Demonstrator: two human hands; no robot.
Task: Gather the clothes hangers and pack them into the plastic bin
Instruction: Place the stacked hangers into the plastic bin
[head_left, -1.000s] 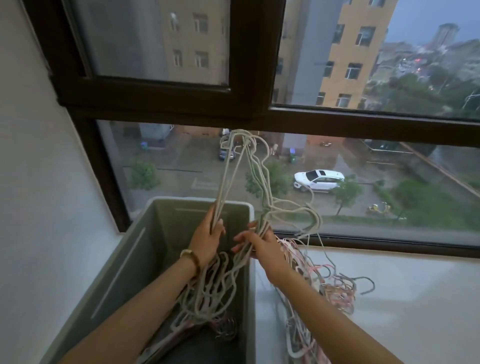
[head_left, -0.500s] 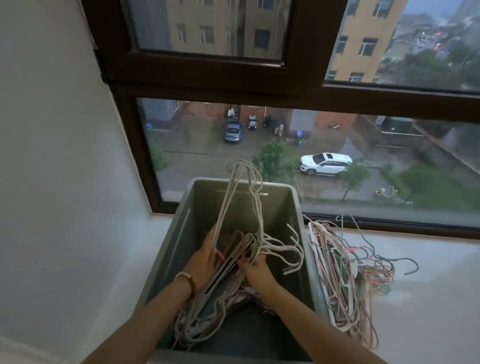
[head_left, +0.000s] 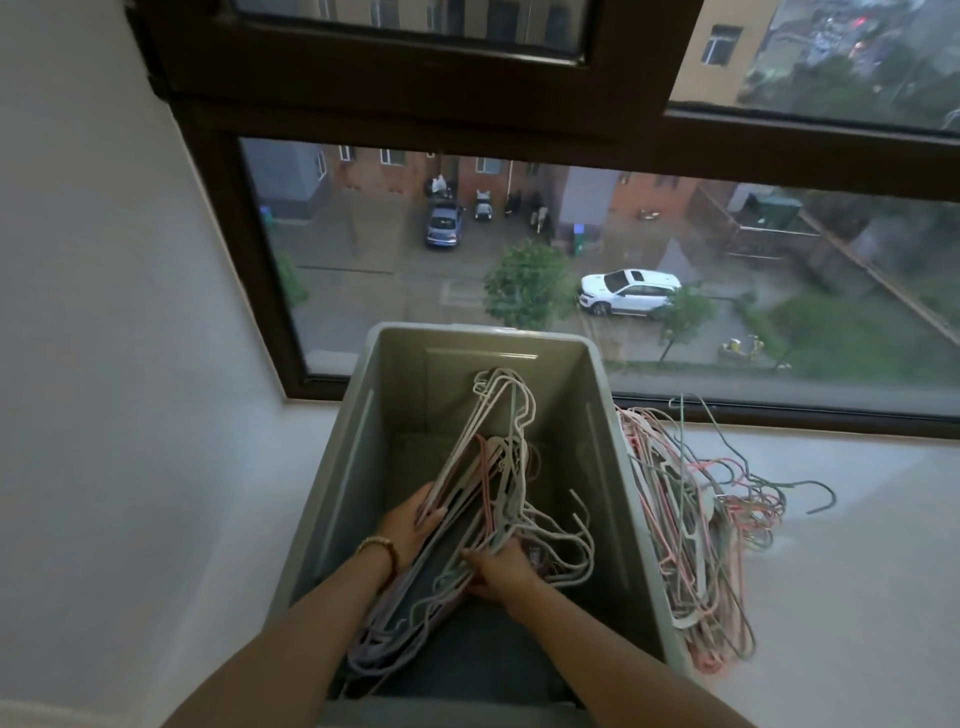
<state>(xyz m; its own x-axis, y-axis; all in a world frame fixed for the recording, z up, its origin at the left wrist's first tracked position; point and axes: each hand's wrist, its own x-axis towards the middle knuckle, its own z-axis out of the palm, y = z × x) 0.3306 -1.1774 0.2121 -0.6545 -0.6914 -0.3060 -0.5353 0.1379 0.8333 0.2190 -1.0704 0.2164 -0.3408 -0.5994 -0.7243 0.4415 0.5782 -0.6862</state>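
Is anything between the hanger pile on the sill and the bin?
Nothing visible except the right wall of the bin, beside which the pile lies. The left hand and right hand hold another bundle inside it.

No words or numbers can be read anywhere, not on the plastic bin (head_left: 353, 467) and not out the window (the white car (head_left: 628, 299) and the blue car (head_left: 444, 228) down on the street are too small and blurry to show their plates, and a little blue glowing thing (head_left: 577, 230) by the far wall might be a sign, but it is much too tiny to tell)
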